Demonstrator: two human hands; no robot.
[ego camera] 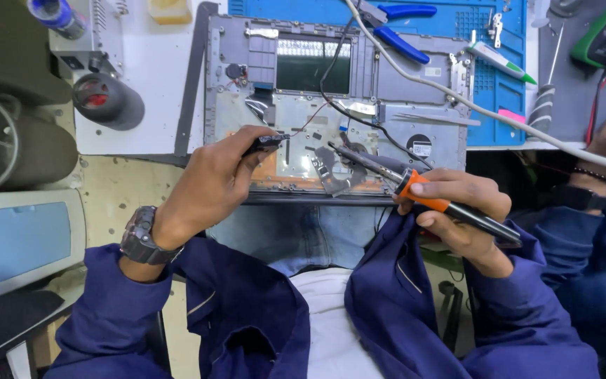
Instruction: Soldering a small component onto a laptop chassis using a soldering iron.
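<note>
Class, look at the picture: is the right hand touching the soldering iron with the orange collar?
Touching. The head view shows the right hand wrapped around the soldering iron, with its fingers closed over the orange collar and black handle.

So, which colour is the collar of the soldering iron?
Orange, on the soldering iron in the right hand; head view.

White workbench (152, 84) under laptop chassis (401, 77)

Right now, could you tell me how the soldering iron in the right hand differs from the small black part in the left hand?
The soldering iron is long, with an orange collar; the small black part is short and all black. The right hand wraps the iron in its fist; the left hand pinches the part at the fingertips. A red wire trails from the part. Both are held over the opened laptop.
</note>
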